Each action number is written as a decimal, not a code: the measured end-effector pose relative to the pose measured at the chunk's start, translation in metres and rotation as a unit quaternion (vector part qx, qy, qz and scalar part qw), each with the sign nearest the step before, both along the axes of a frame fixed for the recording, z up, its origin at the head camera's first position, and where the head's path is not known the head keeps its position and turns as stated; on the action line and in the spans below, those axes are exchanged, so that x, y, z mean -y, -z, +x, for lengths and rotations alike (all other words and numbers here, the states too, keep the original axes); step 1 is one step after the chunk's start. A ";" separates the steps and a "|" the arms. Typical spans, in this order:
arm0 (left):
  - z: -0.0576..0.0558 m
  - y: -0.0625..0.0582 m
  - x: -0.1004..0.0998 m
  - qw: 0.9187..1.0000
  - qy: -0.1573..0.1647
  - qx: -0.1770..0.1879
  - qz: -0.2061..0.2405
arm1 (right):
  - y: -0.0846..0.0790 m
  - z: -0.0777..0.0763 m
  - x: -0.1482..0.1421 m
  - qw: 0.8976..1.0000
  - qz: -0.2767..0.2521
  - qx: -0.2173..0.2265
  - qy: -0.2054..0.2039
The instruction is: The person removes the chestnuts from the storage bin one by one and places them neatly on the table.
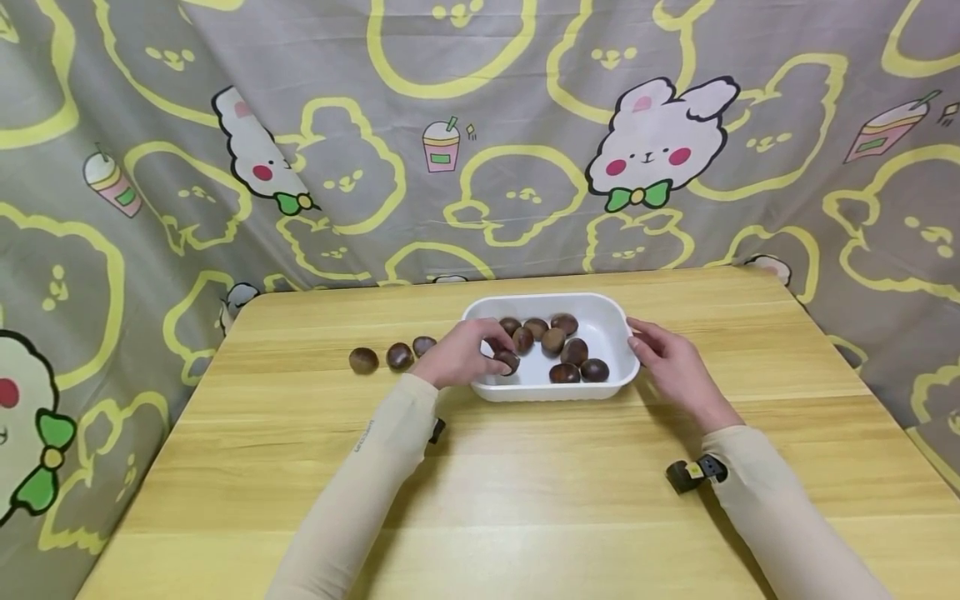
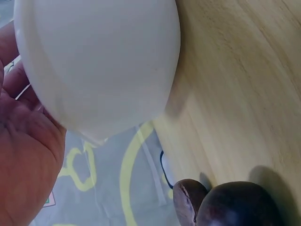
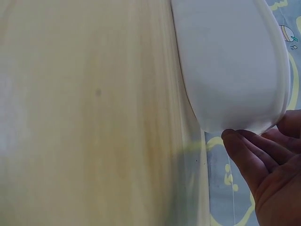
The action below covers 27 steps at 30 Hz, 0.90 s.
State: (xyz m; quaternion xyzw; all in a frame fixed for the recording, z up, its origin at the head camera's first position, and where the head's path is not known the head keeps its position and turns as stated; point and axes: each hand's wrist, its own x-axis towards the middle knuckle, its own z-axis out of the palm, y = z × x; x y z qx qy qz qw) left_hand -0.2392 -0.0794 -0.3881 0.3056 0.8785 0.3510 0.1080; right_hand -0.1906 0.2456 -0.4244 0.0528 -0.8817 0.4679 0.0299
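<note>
Bright light spreads across your tabletop (image 1: 570, 500), leaving soft shadows beside your sleeves (image 1: 371, 483) and white tray (image 1: 555, 392); your wrist views look dimmer, softer, the head view stretched toward its edges.

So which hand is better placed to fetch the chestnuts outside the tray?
Probably the left hand: it is nearer the loose chestnuts, while the right hand touches the opposite end of the tray.

A white tub (image 2: 103, 61) shows its outer wall. The left hand (image 2: 28, 146) reaches behind it, so what the fingertips touch is hard to say. Two brown chestnuts (image 2: 240, 207) lie on the wooden table (image 2: 240, 99), near a grey-and-yellow curtain (image 2: 108, 183).
</note>
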 end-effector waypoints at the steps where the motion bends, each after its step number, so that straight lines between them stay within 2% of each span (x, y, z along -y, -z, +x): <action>1: 0.000 -0.001 0.001 1.000 -0.001 -0.005 0.003 | 0.000 0.000 0.000 1.000 0.000 0.000 -0.001; 7: 0.005 -0.007 0.015 0.999 -0.023 -0.035 0.025 | -0.001 -0.002 0.001 1.000 0.001 -0.003 -0.004; 14: 0.019 -0.015 0.043 0.997 -0.055 -0.016 0.048 | 0.001 -0.001 0.000 1.000 0.003 -0.001 -0.002; 20: 0.027 -0.021 0.070 0.996 -0.080 -0.011 0.044 | 0.001 0.001 -0.001 1.000 0.000 -0.003 -0.001; 25: 0.037 -0.025 0.094 0.995 -0.094 -0.027 0.025 | 0.000 0.002 -0.001 1.000 -0.002 -0.003 -0.004; 27: 0.041 -0.025 0.104 0.994 -0.101 -0.018 0.023 | -0.001 0.003 0.000 1.000 0.000 -0.005 -0.003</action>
